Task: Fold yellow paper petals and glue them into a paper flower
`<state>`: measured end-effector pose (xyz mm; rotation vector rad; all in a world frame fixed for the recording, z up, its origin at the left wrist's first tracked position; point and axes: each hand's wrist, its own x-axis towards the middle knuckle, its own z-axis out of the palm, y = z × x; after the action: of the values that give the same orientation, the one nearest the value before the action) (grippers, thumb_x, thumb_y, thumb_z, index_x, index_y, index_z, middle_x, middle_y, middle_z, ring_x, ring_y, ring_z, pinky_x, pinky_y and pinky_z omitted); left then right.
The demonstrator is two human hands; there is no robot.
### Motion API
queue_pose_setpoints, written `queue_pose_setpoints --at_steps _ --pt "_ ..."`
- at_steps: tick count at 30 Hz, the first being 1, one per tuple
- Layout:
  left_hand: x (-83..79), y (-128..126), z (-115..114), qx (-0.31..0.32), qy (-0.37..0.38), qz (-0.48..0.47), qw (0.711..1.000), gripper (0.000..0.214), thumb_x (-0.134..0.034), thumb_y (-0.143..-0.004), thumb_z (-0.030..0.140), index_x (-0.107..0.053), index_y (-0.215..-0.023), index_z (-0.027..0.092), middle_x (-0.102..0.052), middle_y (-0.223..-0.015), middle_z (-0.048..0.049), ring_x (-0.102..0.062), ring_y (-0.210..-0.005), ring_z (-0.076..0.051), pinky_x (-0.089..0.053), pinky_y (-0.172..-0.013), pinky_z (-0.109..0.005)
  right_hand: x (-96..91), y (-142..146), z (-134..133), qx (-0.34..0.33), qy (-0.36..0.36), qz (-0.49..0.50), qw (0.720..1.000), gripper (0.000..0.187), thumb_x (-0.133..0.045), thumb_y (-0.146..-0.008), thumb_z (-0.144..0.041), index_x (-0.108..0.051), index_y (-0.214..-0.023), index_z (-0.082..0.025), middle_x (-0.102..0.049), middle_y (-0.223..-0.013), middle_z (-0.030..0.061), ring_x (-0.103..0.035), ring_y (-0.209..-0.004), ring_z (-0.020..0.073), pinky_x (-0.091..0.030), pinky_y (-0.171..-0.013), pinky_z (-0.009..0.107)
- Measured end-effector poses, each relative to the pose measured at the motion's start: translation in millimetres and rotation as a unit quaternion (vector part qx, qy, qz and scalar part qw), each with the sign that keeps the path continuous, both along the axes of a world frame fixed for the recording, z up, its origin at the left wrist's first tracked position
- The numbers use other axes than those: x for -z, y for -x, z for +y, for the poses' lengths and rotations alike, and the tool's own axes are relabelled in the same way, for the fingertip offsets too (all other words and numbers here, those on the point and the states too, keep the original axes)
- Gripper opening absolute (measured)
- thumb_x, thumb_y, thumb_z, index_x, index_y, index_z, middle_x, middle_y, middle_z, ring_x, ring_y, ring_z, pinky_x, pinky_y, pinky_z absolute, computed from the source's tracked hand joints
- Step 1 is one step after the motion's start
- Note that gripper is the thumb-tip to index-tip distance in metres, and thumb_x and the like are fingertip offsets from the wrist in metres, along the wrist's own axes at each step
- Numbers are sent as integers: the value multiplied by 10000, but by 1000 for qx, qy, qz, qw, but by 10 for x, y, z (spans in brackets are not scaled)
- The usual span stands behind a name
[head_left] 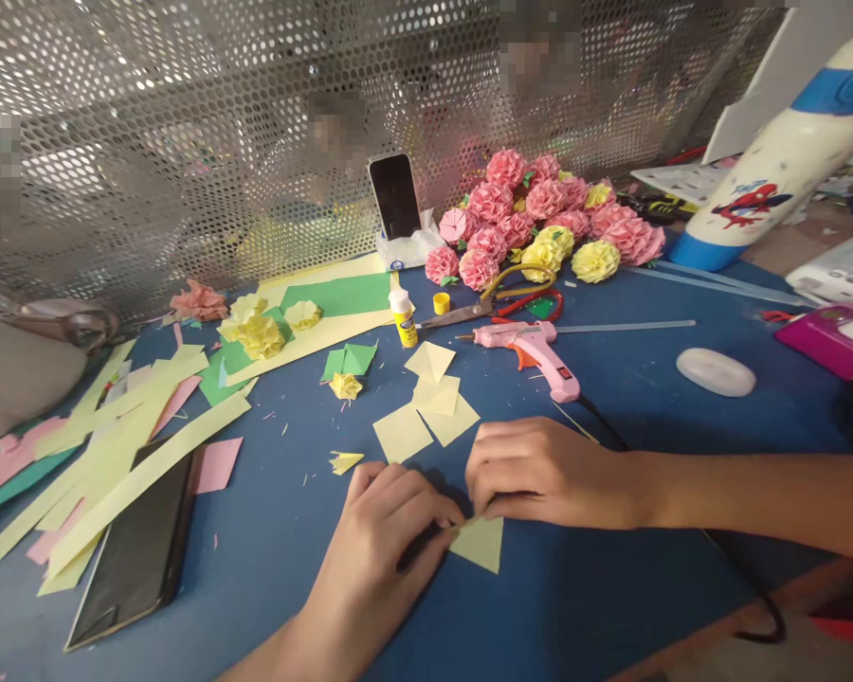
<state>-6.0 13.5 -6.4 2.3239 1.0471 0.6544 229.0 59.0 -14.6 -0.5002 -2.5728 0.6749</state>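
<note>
A small piece of pale yellow paper [481,547] lies on the blue table between my hands. My left hand [390,535] pinches its left corner between thumb and fingers. My right hand [536,471] presses bent fingers on its upper edge; its fingertips are partly hidden. Just beyond are several loose yellow paper squares [403,434], one of them creased [430,362]. A small folded yellow piece [345,462] rests left of them. Behind it a yellow paper flower [345,385] sits by a folded green paper [351,360].
Behind my hands lie a pink glue gun [533,350], scissors [462,314] and a glue stick [403,320]. Paper strips [149,483] partly cover a phone [138,549] at left. Pink paper flowers [490,201] are heaped at the back, near a bottle [760,180]. A white oval object [716,371] lies right.
</note>
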Motion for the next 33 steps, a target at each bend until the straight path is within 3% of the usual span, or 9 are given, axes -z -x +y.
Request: queue_pose_setpoints --at_steps 4,7,11,25,33 --pt "53 84 -10 85 -91 12 992 243 -425 -1020 169 -662 -1048 212 -712 -991 -15 -628 -921 -154 -394 -852 -324 17 -65 108 -107 -170 23 979 229 -446 -1018 -164 -666 -956 -152 -727 -1059 37 -622 -943 161 -437 -733 304" --pt "101 126 -17 114 -177 27 977 312 -364 -1041 172 -671 -1091 189 -725 -1023 -27 -628 -952 -157 -399 -870 -325 19 -91 127 -123 -225 33 966 232 -464 -1009 -156 -684 -936 -142 -739 -1056 17 -643 -949 160 -449 -675 305" --pt "114 148 -20 133 -232 42 963 330 -363 -1037 149 -685 -1109 160 -732 -1040 -36 -627 -961 -164 -400 -893 -322 9 -92 108 -129 -238 27 962 239 -483 -999 -164 -704 -911 -147 -741 -1057 9 -653 -931 150 -462 -632 307" --pt "97 157 -11 150 -283 66 945 349 -348 -1044 144 -691 -1102 120 -743 -1016 -34 -619 -938 -173 -398 -876 -341 -16 -96 113 -127 -240 17 962 255 -482 -1002 -161 -714 -896 -146 -740 -1033 1 -637 -916 140 -457 -627 302" --pt "-23 223 43 166 -213 118 956 225 -501 -994 197 -677 -1133 180 -692 -1123 -39 -587 -1014 -190 -338 -952 -379 -21 -88 102 -108 -196 -44 974 257 -542 -982 -386 -683 -1110 -214 -684 -1097 -2 -570 -965 176 -401 -707 343"
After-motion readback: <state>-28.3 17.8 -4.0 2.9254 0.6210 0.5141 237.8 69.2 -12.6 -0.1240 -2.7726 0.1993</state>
